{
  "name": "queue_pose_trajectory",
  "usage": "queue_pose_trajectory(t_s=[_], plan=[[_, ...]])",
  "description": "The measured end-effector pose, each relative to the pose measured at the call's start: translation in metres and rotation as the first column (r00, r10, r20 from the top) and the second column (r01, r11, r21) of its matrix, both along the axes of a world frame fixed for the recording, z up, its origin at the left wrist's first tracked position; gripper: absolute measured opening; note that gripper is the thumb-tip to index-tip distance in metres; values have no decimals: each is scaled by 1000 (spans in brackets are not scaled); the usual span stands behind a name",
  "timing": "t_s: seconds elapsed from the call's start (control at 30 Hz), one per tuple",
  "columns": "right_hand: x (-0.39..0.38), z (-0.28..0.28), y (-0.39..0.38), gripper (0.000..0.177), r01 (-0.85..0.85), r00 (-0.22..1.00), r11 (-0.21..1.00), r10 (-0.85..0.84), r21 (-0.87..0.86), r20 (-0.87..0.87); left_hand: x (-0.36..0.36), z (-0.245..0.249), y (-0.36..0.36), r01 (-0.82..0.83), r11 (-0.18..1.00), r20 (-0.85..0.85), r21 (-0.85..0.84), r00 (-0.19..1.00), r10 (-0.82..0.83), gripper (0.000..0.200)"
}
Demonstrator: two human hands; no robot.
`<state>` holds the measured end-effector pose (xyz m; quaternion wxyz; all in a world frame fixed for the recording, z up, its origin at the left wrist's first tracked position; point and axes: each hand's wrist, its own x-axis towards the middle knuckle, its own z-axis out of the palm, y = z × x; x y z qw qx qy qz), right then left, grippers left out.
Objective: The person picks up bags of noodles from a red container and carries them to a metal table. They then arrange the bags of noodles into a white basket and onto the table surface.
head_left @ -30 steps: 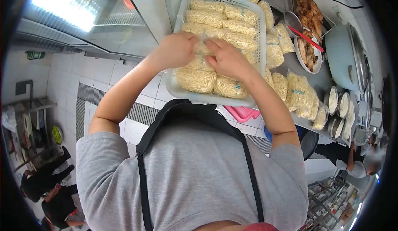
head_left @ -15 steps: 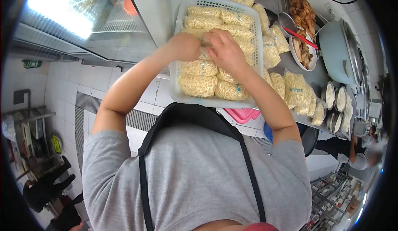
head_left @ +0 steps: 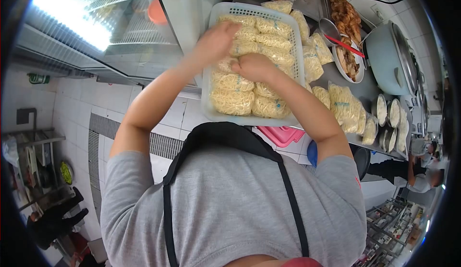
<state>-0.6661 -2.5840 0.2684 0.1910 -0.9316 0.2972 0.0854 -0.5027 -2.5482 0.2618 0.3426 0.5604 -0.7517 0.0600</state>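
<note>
Left hand (head_left: 216, 41) is farther forward than before, separated from right hand (head_left: 254, 68); blur hides its opening. Right hand is curled closed; noodle bag (head_left: 224, 66) lies immediately left of its fingertips, in the basket (head_left: 207, 92) beneath both hands.

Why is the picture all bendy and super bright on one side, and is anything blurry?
Head view: the edges bend inside a black rim, probably from a very wide lens; white glare hides part of the glass door; the left hand is blurry, probably moving, and the right hand looks sharper.
</note>
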Motion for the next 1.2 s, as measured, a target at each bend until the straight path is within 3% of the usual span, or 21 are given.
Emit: queue_pose_trajectory(t_s=[0.03, 0.1, 0.13, 0.2, 0.27, 0.33, 0.37, 0.43, 0.57, 0.67, 0.73, 0.8, 0.83, 0.87, 0.9, 0.93, 1.0, 1.07, 1.13, 1.2], plan=[[-2, 1, 8, 56, 1, 1000, 1000, -1, -1, 0, 4, -1, -11, 1, 1000, 0, -1, 1000, -1, 38], [-4, 5, 20, 43, 165, 984, 973, -151, -159, 93, 6, 5, -31, -154, 915, 255, 372, 965, 59, 35], [-6, 5, 21, 43, 168, 984, 973, -155, -159, 91, 7, 6, -37, -150, 916, 253, 373, 966, 55, 35], [-15, 3, 18, 25, -17, 950, 874, 166, -485, 266, 5, 20, -44, -212, 824, 386, 526, 923, -9, 29], [-12, 10, -14, 27, -1, 895, 833, 247, -553, 372, 0, 26, -47, -228, 812, 378, 537, 926, 11, 25], [-6, 19, -55, 36, 62, 841, 941, 130, -333, 525, -8, 27, -49, -233, 799, 372, 554, 928, 12, 21], [-6, 17, -70, 36, 71, 843, 942, 120, -329, 525, -12, 28, -50, -264, 804, 439, 533, 898, 4, 17], [-3, 14, -88, 40, -61, 967, 981, 105, -186, 234, -15, 25, -54, -294, 808, 504, 511, 864, -4, 15], [8, 6, -74, 42, 27, 998, 983, -16, -181, 63, -9, 1, -61, -314, 805, 492, 504, 870, 32, 15], [2, -6, -70, 44, 74, 995, 960, -54, -271, 80, -4, 5, -56, -294, 801, 493, 522, 870, -3, 19], [-10, -12, -72, 42, 96, 906, 965, 18, -246, 422, -5, 18, -44, -278, 784, 493, 554, 869, -40, 22], [-33, 13, -55, 40, 117, 869, 969, 6, -217, 495, -7, 30, -24, -203, 809, 347, 551, 938, -1, 29], [-48, 28, -41, 38, 131, 828, 975, -9, -177, 561, -10, 36, -4, -80, 866, 221, 493, 975, -36, 29], [-64, 44, -31, 38, 88, 913, 991, -41, -99, 407, -15, 40, 17, 35, 909, 94, 415, 992, -81, 29], [-77, 52, -19, 37, 61, 970, 998, -58, -4, 235, -20, 35, 30, 40, 903, 88, 427, 992, -85, 29], [-84, 43, -8, 37, 62, 971, 998, -62, 7, 230, -26, 28, 42, 103, 873, 101, 477, 980, -171, 28], [-95, 18, 9, 36, 31, 966, 972, 31, -234, 255, -32, 22, 49, 167, 836, 112, 522, 959, -261, 27], [-88, 6, 21, 36, 102, 958, 946, -9, -306, 288, -41, 22, 44, 27, 861, 202, 508, 968, -149, 26], [-94, 8, 19, 36, 174, 947, 908, -48, -380, 318, -45, 20, 43, 11, 858, 221, 513, 964, -145, 26], [-111, 18, -5, 33, 333, 766, 940, -314, 70, 561, -44, 18, 43, -14, 865, 246, 501, 961, -127, 26]])
